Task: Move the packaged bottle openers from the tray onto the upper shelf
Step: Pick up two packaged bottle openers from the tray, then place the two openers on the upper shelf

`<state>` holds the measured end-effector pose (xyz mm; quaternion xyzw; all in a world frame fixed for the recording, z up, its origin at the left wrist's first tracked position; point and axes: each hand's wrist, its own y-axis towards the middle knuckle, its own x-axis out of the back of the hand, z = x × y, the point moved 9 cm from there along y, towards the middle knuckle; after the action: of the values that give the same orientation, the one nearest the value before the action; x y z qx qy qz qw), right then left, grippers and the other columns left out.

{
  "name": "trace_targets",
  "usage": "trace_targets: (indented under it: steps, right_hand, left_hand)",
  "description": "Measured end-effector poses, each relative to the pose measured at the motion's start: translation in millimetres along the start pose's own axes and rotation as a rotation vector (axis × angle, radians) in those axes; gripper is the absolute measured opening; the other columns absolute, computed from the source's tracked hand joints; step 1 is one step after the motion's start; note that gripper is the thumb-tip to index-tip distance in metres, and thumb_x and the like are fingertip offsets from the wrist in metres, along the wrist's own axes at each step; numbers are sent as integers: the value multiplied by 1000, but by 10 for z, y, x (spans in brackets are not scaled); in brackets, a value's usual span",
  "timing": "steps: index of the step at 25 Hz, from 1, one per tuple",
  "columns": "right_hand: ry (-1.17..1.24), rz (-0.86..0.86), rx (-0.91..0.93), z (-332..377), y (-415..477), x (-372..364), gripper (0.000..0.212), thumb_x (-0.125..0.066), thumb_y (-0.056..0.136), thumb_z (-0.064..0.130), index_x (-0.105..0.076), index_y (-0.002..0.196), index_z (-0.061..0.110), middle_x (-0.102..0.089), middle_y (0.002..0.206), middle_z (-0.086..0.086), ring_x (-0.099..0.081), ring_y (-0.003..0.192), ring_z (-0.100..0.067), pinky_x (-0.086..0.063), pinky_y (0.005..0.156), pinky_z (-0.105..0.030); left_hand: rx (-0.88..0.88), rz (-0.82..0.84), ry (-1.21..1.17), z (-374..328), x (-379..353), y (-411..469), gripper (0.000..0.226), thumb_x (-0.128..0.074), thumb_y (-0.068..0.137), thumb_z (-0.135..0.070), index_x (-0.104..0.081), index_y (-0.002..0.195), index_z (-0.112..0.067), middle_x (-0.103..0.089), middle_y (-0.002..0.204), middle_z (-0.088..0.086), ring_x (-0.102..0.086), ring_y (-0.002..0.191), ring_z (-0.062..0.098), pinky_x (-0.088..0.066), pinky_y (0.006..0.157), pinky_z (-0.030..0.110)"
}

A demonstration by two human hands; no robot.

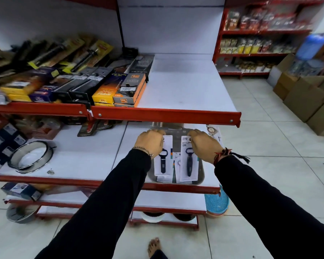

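Note:
A grey metal tray point(200, 171) rests on the lower white shelf, under the upper shelf's red lip. In it lie packaged bottle openers on white cards, a left one point(163, 162) and a right one point(189, 163), with more cards beneath. My left hand point(150, 143) lies knuckles up over the top of the left card. My right hand point(204, 145) covers the top of the right card. The fingers of both hands curl down at the tray's far rim, so their grip is hidden. The upper shelf point(185, 86) shows bare white board on its right half.
Boxed kitchen tools point(120, 86) fill the left half of the upper shelf. A round metal sieve point(31, 157) lies on the lower shelf at left. Cardboard boxes point(305, 98) stand on the tiled floor at right. A bare foot point(154, 247) shows below.

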<state>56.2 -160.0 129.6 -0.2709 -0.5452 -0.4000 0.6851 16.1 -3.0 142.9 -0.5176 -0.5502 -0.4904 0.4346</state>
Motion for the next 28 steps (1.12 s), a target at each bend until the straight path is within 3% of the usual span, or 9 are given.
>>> trace_targets:
  steps: [3, 6, 13, 17, 22, 25, 28]
  right_hand:
    - [-24, -94, 63, 235, -125, 433, 35, -39, 93, 6, -50, 125, 8, -59, 120, -14, -59, 109, -35, -43, 74, -37]
    - [-18, -113, 118, 461, -180, 845, 34, -38, 94, 9, -51, 126, 7, -60, 122, -15, -58, 111, -35, -51, 85, -42]
    - [-47, -246, 123, 677, 68, 1941, 37, -37, 97, 8, -49, 132, 6, -58, 130, -16, -56, 119, -35, -47, 96, -44]
    - [-75, -332, 79, 665, 406, 2381, 34, -38, 96, 9, -49, 128, 6, -58, 128, -19, -58, 114, -40, -49, 93, -49]
    - [-81, -337, 48, 637, 1009, 2456, 36, -45, 89, 5, -50, 125, 3, -60, 120, -21, -60, 108, -39, -49, 83, -41]
    - [-76, -231, -5, 564, 1414, 2251, 34, -56, 87, 8, -50, 120, 3, -60, 115, -19, -60, 102, -36, -40, 71, -35]
    - [-75, -121, -70, 441, 1748, 1929, 38, -61, 85, 12, -49, 120, 5, -61, 116, -15, -61, 104, -34, -42, 72, -34]
  left_hand:
    - [-18, -80, -12, -83, 438, -130, 32, -43, 96, -16, -58, 125, -16, -65, 126, 5, -63, 111, 28, -52, 88, 38]
    - [-58, -154, 16, -168, 889, -205, 32, -42, 97, -19, -58, 125, -18, -66, 124, 3, -63, 111, 26, -49, 86, 35]
    - [-58, -298, 44, -169, 1971, -50, 34, -41, 98, -23, -56, 129, -22, -64, 131, 4, -59, 119, 28, -46, 89, 36]
    - [-55, -331, 70, -121, 2459, 284, 33, -40, 98, -19, -55, 128, -20, -63, 129, 8, -54, 123, 30, -47, 94, 40]
    - [0, -281, 99, 32, 2663, 862, 36, -38, 97, -16, -54, 130, -17, -64, 123, 15, -58, 116, 33, -46, 81, 37]
    - [55, -124, 119, 223, 2454, 1267, 40, -40, 98, -16, -50, 137, -17, -59, 133, 16, -57, 121, 33, -48, 92, 38]
    - [78, -1, 195, 397, 2077, 1589, 41, -43, 97, -18, -51, 138, -19, -57, 139, 11, -55, 126, 29, -40, 104, 40]
